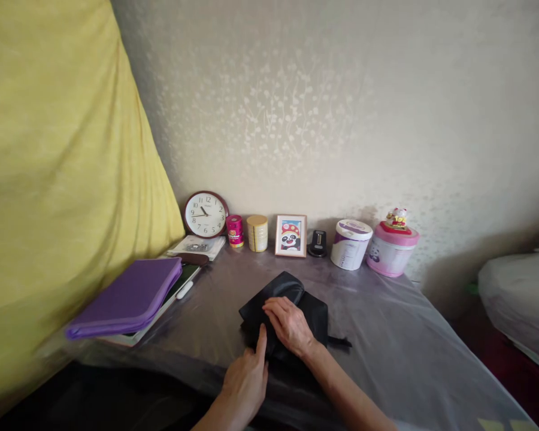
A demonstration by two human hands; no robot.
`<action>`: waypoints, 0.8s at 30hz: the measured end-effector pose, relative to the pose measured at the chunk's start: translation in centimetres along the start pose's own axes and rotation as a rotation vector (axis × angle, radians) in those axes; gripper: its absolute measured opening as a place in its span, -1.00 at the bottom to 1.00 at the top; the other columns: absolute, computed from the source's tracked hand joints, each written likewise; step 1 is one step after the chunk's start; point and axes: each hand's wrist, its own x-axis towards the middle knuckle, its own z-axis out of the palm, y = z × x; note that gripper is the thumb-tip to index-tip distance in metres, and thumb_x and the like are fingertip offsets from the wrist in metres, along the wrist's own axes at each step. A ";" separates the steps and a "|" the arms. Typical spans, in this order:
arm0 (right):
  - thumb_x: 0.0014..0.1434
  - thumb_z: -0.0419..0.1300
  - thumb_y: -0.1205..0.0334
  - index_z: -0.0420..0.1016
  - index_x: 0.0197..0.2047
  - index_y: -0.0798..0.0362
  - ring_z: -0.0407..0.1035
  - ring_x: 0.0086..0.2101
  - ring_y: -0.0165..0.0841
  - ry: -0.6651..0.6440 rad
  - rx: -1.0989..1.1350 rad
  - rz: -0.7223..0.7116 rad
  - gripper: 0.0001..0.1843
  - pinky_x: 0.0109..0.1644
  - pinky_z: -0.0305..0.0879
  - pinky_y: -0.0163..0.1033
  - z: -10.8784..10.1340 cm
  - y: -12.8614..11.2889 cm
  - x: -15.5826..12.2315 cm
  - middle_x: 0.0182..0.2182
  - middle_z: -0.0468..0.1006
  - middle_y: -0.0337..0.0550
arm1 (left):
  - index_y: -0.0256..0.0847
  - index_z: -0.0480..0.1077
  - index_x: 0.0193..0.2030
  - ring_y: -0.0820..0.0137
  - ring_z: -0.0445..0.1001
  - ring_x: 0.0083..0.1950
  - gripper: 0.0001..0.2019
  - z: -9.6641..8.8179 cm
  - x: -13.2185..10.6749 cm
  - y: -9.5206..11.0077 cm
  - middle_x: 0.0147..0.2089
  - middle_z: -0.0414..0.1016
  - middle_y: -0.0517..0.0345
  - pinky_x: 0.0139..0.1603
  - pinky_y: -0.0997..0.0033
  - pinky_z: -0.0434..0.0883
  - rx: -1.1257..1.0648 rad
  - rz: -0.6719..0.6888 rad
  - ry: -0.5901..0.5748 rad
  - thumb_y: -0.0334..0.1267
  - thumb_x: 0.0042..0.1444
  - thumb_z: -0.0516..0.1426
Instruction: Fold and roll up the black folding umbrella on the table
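Note:
A black folded fabric piece (314, 314), which looks like thin smooth cloth, lies on the table in front of me. A short black strap (340, 342) sticks out from its right side. My right hand (291, 326) rests on top of the fabric, its fingers close together and laid over the upper fold. At the near left edge, my left hand (247, 380) touches the fabric with its index finger stretched forward. The other fingers of that hand are mostly hidden. Whether the fabric is a bag or something else cannot be made out.
Along the wall stand a clock (206, 215), a pink can (235, 231), a yellow-lidded can (257, 234), a panda picture frame (290, 236) and two tubs (351, 245). A purple folder (126, 296) lies left, beside a yellow curtain (72, 149). Plastic covers the table (408, 353).

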 end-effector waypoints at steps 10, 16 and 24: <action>0.26 -0.07 0.19 0.35 0.00 -0.02 0.15 0.10 -0.35 -0.104 -0.068 -0.031 -0.70 0.19 -0.01 -0.02 1.1 3.4 -0.5 0.00 0.40 -0.13 | -0.20 -0.32 0.31 0.30 0.47 -0.24 -0.41 -0.3 0.2 0.3 -0.16 0.44 -0.07 -0.33 0.43 0.27 -0.007 -0.048 -0.039 -0.31 0.17 -0.15; 0.27 -0.09 0.15 0.44 -0.10 -0.01 0.20 0.05 -0.32 -0.105 -0.133 0.010 -0.69 0.16 0.00 -0.03 1.9 7.6 2.1 -0.08 0.47 -0.14 | -0.20 -0.37 0.31 0.28 0.46 -0.22 -0.40 -0.1 0.4 0.1 -0.15 0.43 -0.09 -0.30 0.42 0.27 -0.031 -0.056 -0.073 -0.29 0.18 -0.16; 0.27 -0.11 0.23 0.46 -0.18 0.05 0.31 -0.05 -0.32 -0.107 -0.290 0.149 -0.68 0.07 0.13 -0.11 1.5 10.9 3.8 -0.14 0.51 -0.08 | -0.34 -0.32 0.31 0.22 0.45 -0.17 -0.42 -0.8 0.4 0.3 -0.09 0.42 -0.16 -0.26 0.33 0.28 -0.027 -0.097 -0.121 -0.28 0.18 -0.19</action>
